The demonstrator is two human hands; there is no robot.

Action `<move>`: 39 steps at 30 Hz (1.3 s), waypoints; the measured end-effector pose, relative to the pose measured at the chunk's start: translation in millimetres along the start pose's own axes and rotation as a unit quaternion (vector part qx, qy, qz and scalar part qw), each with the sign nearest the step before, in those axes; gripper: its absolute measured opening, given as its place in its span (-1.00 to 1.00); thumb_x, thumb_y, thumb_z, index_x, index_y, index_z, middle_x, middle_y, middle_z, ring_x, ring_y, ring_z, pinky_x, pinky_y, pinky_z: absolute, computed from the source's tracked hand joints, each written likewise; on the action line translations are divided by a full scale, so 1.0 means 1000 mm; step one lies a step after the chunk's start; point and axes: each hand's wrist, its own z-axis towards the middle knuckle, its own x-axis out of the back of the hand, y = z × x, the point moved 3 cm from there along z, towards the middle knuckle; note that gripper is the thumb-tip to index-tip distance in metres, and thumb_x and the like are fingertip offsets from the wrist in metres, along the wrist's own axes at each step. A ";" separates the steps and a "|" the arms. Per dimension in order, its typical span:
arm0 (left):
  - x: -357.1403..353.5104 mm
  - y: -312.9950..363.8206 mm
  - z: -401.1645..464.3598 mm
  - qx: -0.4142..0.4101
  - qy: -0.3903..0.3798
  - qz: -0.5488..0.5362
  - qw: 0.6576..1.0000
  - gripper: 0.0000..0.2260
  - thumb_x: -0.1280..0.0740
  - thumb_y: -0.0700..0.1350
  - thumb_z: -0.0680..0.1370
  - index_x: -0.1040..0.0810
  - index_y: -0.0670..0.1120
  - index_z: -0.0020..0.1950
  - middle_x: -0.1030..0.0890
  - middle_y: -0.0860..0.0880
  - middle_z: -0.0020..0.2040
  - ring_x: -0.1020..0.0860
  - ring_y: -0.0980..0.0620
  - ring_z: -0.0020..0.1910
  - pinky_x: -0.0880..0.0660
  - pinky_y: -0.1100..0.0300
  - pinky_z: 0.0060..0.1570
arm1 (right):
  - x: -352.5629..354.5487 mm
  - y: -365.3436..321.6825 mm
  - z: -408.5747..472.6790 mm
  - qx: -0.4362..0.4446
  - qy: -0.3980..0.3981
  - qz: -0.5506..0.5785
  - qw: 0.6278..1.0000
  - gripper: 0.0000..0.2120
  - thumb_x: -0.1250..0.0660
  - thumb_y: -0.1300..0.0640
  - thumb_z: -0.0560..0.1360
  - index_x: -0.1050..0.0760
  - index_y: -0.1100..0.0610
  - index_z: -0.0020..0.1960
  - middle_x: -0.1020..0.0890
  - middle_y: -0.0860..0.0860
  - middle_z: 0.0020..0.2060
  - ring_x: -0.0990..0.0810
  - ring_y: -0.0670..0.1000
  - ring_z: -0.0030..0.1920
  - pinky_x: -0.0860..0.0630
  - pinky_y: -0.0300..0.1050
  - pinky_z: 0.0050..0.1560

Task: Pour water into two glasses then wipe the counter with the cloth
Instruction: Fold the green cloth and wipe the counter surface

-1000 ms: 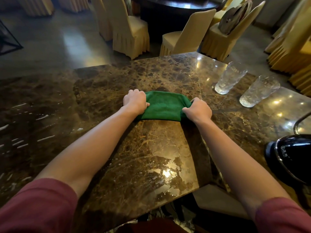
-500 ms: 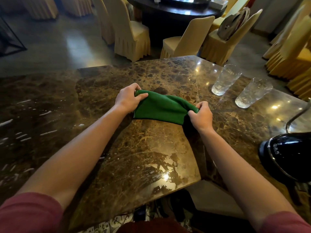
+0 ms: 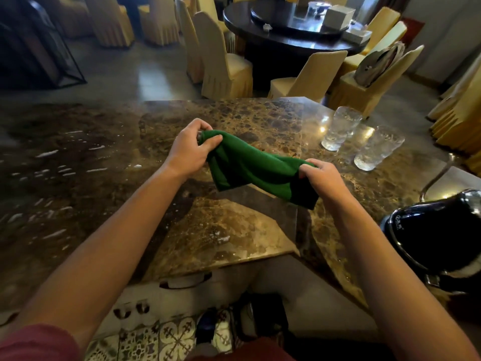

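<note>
A green cloth (image 3: pixel 250 168) hangs stretched between both hands, lifted off the brown marble counter (image 3: pixel 234 230). My left hand (image 3: pixel 191 149) pinches its far left corner. My right hand (image 3: pixel 321 178) grips its right end, with the cloth drooping below the fingers. Two clear textured glasses (image 3: pixel 339 128) (image 3: pixel 377 152) stand upright on the counter at the right, beyond my right hand. A black kettle (image 3: pixel 437 230) with a metal handle sits at the near right edge of the counter.
Streaks of wet marks (image 3: pixel 52 173) lie on the counter's left side. Beyond the counter stand cloth-covered chairs (image 3: pixel 223 69) and a dark round table (image 3: pixel 291 35). Patterned floor tiles (image 3: pixel 169 340) show below the counter's near edge.
The cloth was pressed flat on the counter under both hands a second ago. Both hands have since pinched its ends and lifted it off the surface, toward me.
</note>
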 end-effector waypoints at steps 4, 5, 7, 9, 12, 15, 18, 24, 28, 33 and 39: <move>0.018 0.024 -0.041 -0.004 0.044 -0.037 0.998 -0.88 -0.44 -0.04 0.60 -0.51 0.04 0.05 -0.60 0.02 -0.08 -0.59 0.23 -0.19 -0.55 0.35 -0.27 | 0.006 -0.014 -0.025 0.020 -0.058 0.140 0.988 -0.82 -0.31 0.20 0.32 -0.65 -0.02 -0.22 -0.60 -0.05 -0.36 -0.59 -0.06 -0.33 -0.49 -0.23 -0.37; 0.023 0.029 -0.053 0.002 0.059 -0.054 0.997 -0.88 -0.45 -0.05 0.60 -0.51 0.06 0.03 -0.60 0.03 -0.09 -0.59 0.26 -0.21 -0.56 0.35 -0.28 | 0.004 -0.015 -0.031 0.020 -0.080 0.185 0.979 -0.78 -0.31 0.22 0.33 -0.67 -0.02 -0.18 -0.63 -0.03 -0.33 -0.61 -0.05 -0.31 -0.52 -0.23 -0.35; 0.031 0.038 -0.079 0.017 0.090 -0.087 0.992 -0.85 -0.46 -0.09 0.59 -0.51 0.10 0.00 -0.61 0.02 -0.09 -0.60 0.21 -0.20 -0.59 0.27 -0.27 | -0.004 -0.016 -0.047 0.024 -0.123 0.254 0.959 -0.73 -0.31 0.26 0.35 -0.70 0.00 -0.12 -0.68 0.01 -0.26 -0.67 -0.01 -0.24 -0.58 -0.17 -0.28; 0.042 0.046 -0.105 0.017 0.115 -0.123 0.986 -0.81 -0.46 -0.15 0.59 -0.50 0.09 -0.01 -0.61 0.01 -0.11 -0.61 0.17 -0.22 -0.59 0.22 -0.29 | -0.016 -0.017 -0.062 0.025 -0.155 0.304 0.939 -0.72 -0.30 0.29 0.36 -0.71 0.05 -0.07 -0.70 0.05 -0.21 -0.69 0.02 -0.18 -0.61 -0.12 -0.20; 0.059 0.053 -0.143 0.017 0.126 -0.138 0.982 -0.78 -0.45 -0.20 0.58 -0.49 0.09 0.02 -0.62 0.01 -0.11 -0.61 0.16 -0.21 -0.59 0.20 -0.29 | -0.033 -0.025 -0.083 0.019 -0.198 0.353 0.914 -0.68 -0.28 0.29 0.37 -0.70 0.13 0.03 -0.73 0.11 -0.11 -0.71 0.09 -0.08 -0.65 -0.07 -0.11; 0.074 0.054 -0.183 0.021 0.138 -0.141 0.980 -0.77 -0.43 -0.24 0.59 -0.50 0.08 0.04 -0.64 0.10 -0.14 -0.60 0.21 -0.22 -0.55 0.28 -0.28 | -0.049 -0.039 -0.103 0.021 -0.251 0.352 0.901 -0.65 -0.28 0.25 0.40 -0.70 0.19 0.11 -0.73 0.16 -0.02 -0.71 0.14 -0.02 -0.65 -0.04 -0.08; 0.081 0.042 -0.225 0.058 0.167 -0.181 0.967 -0.78 -0.40 -0.29 0.60 -0.49 0.03 0.07 -0.67 0.14 -0.10 -0.65 0.20 -0.15 -0.58 0.28 -0.22 | -0.064 -0.054 -0.123 0.034 -0.292 0.322 0.900 -0.69 -0.32 0.19 0.41 -0.73 0.17 0.07 -0.72 0.19 -0.01 -0.70 0.17 -0.04 -0.61 -0.02 -0.13; 0.073 -0.001 -0.296 0.161 0.159 -0.317 0.921 -0.68 -0.44 -0.20 0.57 -0.59 0.10 0.27 -0.61 -0.12 0.29 -0.65 -0.13 0.22 -0.63 0.09 0.03 | -0.086 -0.079 -0.168 0.122 -0.401 0.298 0.858 -0.73 -0.46 0.14 0.58 -0.69 0.12 0.26 -0.75 0.16 0.08 -0.74 0.12 0.06 -0.67 -0.06 0.01; 0.076 -0.015 -0.324 0.187 0.111 -0.341 0.915 -0.64 -0.45 -0.17 0.52 -0.60 0.07 0.30 -0.67 -0.07 0.24 -0.64 -0.12 0.26 -0.60 0.11 0.12 | -0.106 -0.095 -0.201 0.175 -0.423 0.253 0.853 -0.65 -0.50 0.10 0.55 -0.66 0.06 0.33 -0.73 0.07 0.10 -0.73 0.09 0.10 -0.65 -0.07 0.06; 0.084 -0.013 -0.353 0.213 0.041 -0.244 0.945 -0.59 -0.47 0.03 0.51 -0.54 0.22 0.35 -0.64 0.14 0.24 -0.59 0.12 0.30 -0.59 0.20 0.18 | -0.135 -0.110 -0.234 0.239 -0.443 0.168 0.848 -0.75 -0.44 0.25 0.60 -0.68 0.07 0.25 -0.74 0.04 0.11 -0.72 0.08 0.14 -0.65 -0.08 0.07; 0.092 0.022 -0.361 0.137 -0.051 -0.226 0.963 -0.46 -0.48 0.11 0.48 -0.46 0.09 0.43 -0.63 0.16 0.30 -0.55 0.17 0.35 -0.55 0.24 0.22 | -0.161 -0.131 -0.265 0.302 -0.473 0.074 0.824 -0.74 -0.44 0.28 0.60 -0.65 0.12 0.27 -0.73 0.05 0.13 -0.73 0.13 0.16 -0.67 -0.02 0.09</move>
